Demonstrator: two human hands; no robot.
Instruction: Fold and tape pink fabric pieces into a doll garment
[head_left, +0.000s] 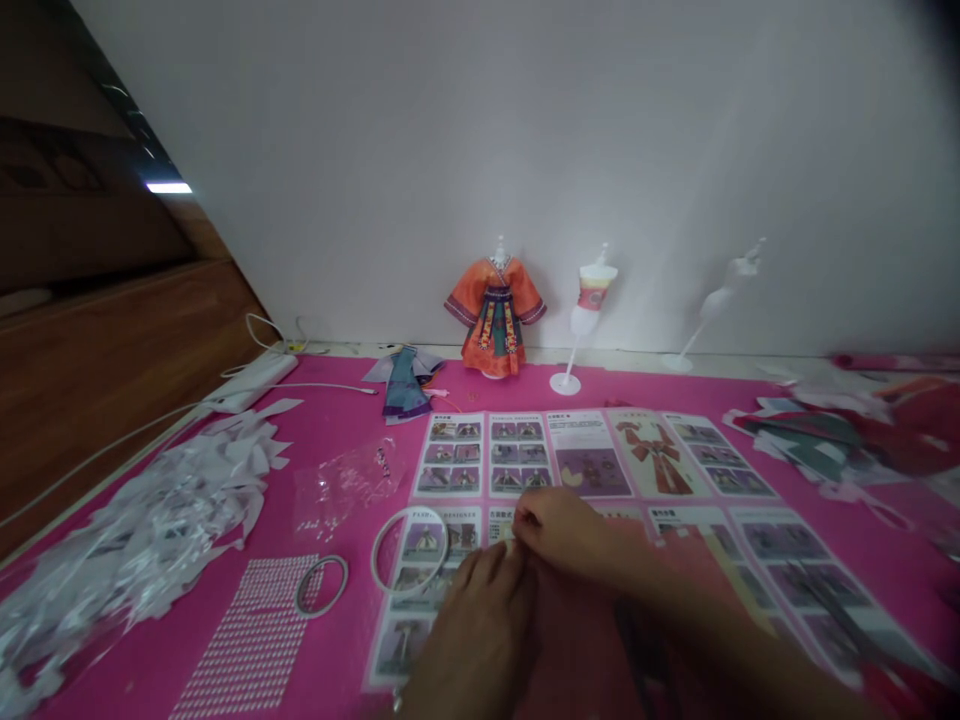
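My left hand [487, 605] rests at the upper left edge of a piece of red fabric [577, 640], its fingers bent and pressed together over it. Close beside it, my right hand [562, 528] is closed in a pinch, thumb and finger meeting above the fabric's edge. A small pale bit shows between the hands, too blurred to name; what the right fingertips hold is hidden. Under both hands lie printed instruction sheets [517, 455]. Left of my left hand are a large roll of clear tape [377, 572] and a smaller tape ring [299, 600].
A doll form in an orange robe [487, 300] stands by the wall, beside two white mannequins [585, 318] [716, 302]. Peeled white strips [172, 510] and a sheet of beads [244, 635] lie left. Scissors [832, 610] and fabric scraps [810, 440] are right.
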